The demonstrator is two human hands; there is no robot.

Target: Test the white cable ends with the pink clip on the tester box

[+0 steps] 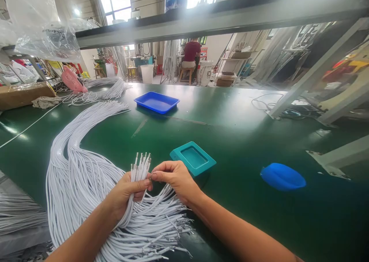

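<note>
My left hand (131, 191) is wrapped round a small bunch of white cables (140, 172), whose stripped metal ends point up. Close against it, my right hand (178, 179) is closed in a pinch between thumb and forefinger. What sits in that pinch is too small to make out. Beneath both hands spreads a large bundle of white cables (83, 177), curving from the far left to loose tips at the front. Just beyond my right hand lies a teal plastic tray (207, 163) with a recessed rectangular middle.
On the green table (236, 131) are a blue tray (157, 111) farther back and a blue rounded object (282, 176) at right. Metal frame legs (300, 73) stand on the right. A pink fan-like object (72, 79) and cardboard box (25, 95) are at left. A seated person (191, 52) is behind.
</note>
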